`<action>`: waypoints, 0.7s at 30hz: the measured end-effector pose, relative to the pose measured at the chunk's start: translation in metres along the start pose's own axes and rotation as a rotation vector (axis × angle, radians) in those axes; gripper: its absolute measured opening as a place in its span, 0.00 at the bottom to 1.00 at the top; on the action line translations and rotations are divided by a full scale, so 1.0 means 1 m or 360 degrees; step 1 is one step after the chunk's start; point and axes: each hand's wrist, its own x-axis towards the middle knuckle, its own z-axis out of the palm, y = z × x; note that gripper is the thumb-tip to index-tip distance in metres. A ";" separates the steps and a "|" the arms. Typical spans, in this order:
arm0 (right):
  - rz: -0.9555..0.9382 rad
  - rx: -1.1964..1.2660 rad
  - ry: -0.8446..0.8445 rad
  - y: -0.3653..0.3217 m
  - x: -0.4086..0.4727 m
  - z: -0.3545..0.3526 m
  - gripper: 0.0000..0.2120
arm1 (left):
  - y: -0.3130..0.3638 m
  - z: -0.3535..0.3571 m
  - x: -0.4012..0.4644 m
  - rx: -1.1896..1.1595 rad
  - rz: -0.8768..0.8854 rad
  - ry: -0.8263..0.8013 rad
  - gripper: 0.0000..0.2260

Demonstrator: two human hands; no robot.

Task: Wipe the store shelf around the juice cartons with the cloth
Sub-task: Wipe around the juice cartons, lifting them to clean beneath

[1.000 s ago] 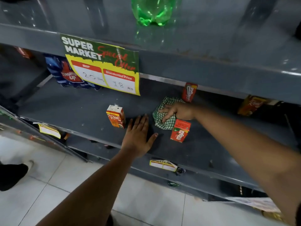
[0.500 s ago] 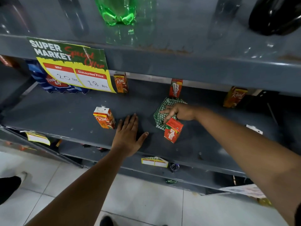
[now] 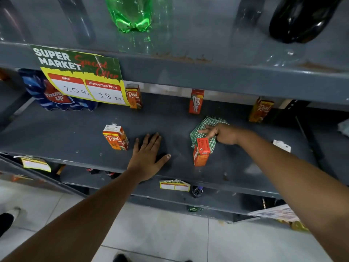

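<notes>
the right hand (image 3: 224, 134) presses the green checked cloth (image 3: 206, 127) onto the grey shelf (image 3: 56, 137), just behind the maaza carton (image 3: 201, 152), position essentially unchanged. left hand (image 3: 147, 157) rests flat, fingers released, bracing. this patch is still being wiped.

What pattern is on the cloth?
Green and white check, seen in the head view: the cloth lies under the right hand.

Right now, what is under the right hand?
The green checked cloth lies under the right hand, pressed on the grey shelf. The shelf surface beneath the cloth is covered, so its state cannot be seen.
</notes>
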 end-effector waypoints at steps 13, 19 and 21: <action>0.0042 -0.0120 0.0228 0.011 0.000 0.011 0.28 | 0.082 0.010 0.028 -0.0777 0.0639 0.0313 0.32; 0.0018 -0.0396 0.0395 0.000 -0.015 0.028 0.34 | 0.077 0.015 0.022 -0.1357 0.0122 0.0357 0.18; 0.0038 -0.0764 0.0472 -0.007 -0.019 0.040 0.35 | 0.074 0.014 0.024 -0.1542 -0.0134 0.0673 0.20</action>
